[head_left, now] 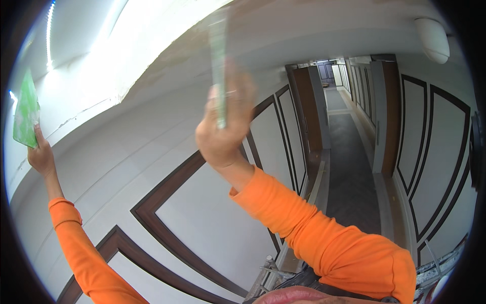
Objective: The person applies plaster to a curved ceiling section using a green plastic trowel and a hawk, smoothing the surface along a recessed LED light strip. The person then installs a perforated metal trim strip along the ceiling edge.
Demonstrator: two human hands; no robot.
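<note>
Both arms, in orange sleeves, are raised toward the ceiling. At the far left, my left hand (41, 158) is closed on the lower corner of a flat green putty spreader (26, 112), smeared with white, close to the white ceiling drop. My right hand (225, 133), blurred by motion, is wrapped round a long pale green spreader blade (218, 55). Seen almost edge on, this blade points up at the ceiling beside the drop's rough edge; its tip is blurred, so I cannot tell whether it touches.
The ceiling drop (96, 88) has a bright lit recess and a strip light (49, 35) behind it. White wall panels with dark wooden frames (152, 213) line both sides. A corridor floor (352, 167) runs away ahead. A white ceiling fixture (433, 40) hangs at upper right. Metal bars (271, 268) show below.
</note>
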